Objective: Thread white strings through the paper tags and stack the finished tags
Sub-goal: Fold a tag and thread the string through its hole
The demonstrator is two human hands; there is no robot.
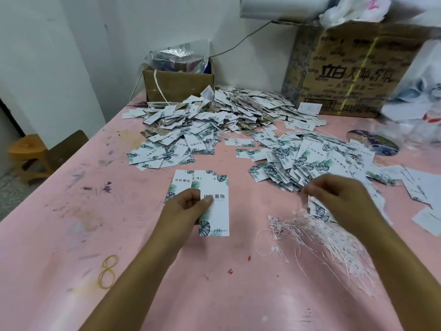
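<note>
Head view: on pink table (pixel 59 223), left grip (pixel 188 206) clamps tags (pixel 217 216), right grip (pixel 343 199) pinches string (pixel 304 200).

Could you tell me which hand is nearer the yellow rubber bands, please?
Left. The left hand, holding printed paper tags, is up-right of the yellow rubber bands; the right hand is far across, over white strings.

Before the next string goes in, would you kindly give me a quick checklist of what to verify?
1. Left hand grips the fanned tags: ok.
2. Front tag's hole is exposed: cannot tell, too small to see.
3. Right hand pinches from the white strings: ok.
4. Only one string is pinched: cannot tell, blurred.
5. Loose tags lie just beyond the right hand: ok.
</note>
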